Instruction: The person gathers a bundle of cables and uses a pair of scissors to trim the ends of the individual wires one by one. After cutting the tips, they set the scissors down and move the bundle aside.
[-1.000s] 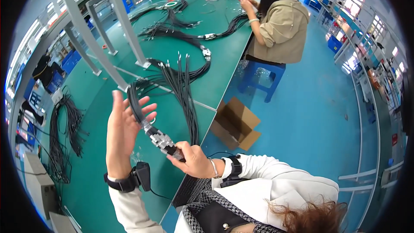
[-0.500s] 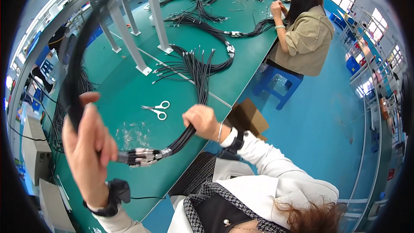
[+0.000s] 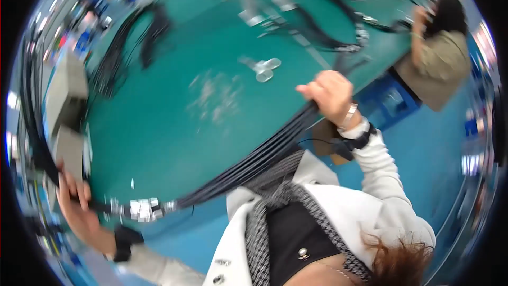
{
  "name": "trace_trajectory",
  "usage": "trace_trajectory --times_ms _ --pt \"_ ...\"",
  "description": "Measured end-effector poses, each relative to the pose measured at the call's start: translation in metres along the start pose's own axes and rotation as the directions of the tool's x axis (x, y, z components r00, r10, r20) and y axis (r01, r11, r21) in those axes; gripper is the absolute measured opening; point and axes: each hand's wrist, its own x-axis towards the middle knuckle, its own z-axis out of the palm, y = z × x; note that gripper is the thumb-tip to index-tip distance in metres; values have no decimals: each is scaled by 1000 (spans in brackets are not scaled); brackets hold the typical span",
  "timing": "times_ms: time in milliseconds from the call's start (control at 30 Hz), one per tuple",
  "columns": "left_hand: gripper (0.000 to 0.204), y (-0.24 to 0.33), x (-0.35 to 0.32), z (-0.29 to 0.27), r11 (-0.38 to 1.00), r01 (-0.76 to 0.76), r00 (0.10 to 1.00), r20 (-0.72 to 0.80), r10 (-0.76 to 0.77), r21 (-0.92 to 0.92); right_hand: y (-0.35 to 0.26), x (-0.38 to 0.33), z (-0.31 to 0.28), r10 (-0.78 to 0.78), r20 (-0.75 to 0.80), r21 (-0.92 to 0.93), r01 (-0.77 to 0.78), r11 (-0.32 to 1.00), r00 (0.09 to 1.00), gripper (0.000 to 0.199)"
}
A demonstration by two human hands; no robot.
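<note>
A thick bundle of black cables (image 3: pixel 246 168) stretches between my two hands, sagging across the table's near edge. My right hand (image 3: pixel 330 95) grips it at the right, fingers wrapped round it. At the far left my left hand (image 3: pixel 76 198) is closed on the same bundle, beside a section of white and silver connectors (image 3: pixel 145 209). From that hand the black strands run up the left rim of the view. White-handled scissors (image 3: pixel 266 70) lie on the green table (image 3: pixel 174 143), blurred by motion. Small pale scraps (image 3: pixel 214 95) are scattered near them.
A seated co-worker (image 3: pixel 442 58) handles cables at the far right. Grey metal posts (image 3: pixel 247 5) stand on the table's far part, with another cable bundle (image 3: pixel 338 8) behind. More black cables (image 3: pixel 121 47) lie at the far left, near a grey box (image 3: pixel 69 82).
My right hand has moved right and up, and my left hand down and left, drawing the bundle out between them. The view has turned, so the scissors and posts appear farther right.
</note>
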Motion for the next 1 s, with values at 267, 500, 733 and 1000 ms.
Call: trace_trajectory --times_ms 267,500,733,1000 --pt "35 -11 11 -92 849 63 994 40 -98 525 -88 28 14 -211 274 227 150 962 938 24" --pt "36 -50 73 -145 732 47 988 78 -136 679 -154 45 42 -379 420 299 269 916 825 15" --pt "35 -79 109 -180 660 68 985 53 -162 748 -184 45 42 -473 481 416 283 864 738 18" --pt "41 -119 120 -227 136 -186 975 200 -96 973 -218 46 59 -506 433 550 226 804 746 20"
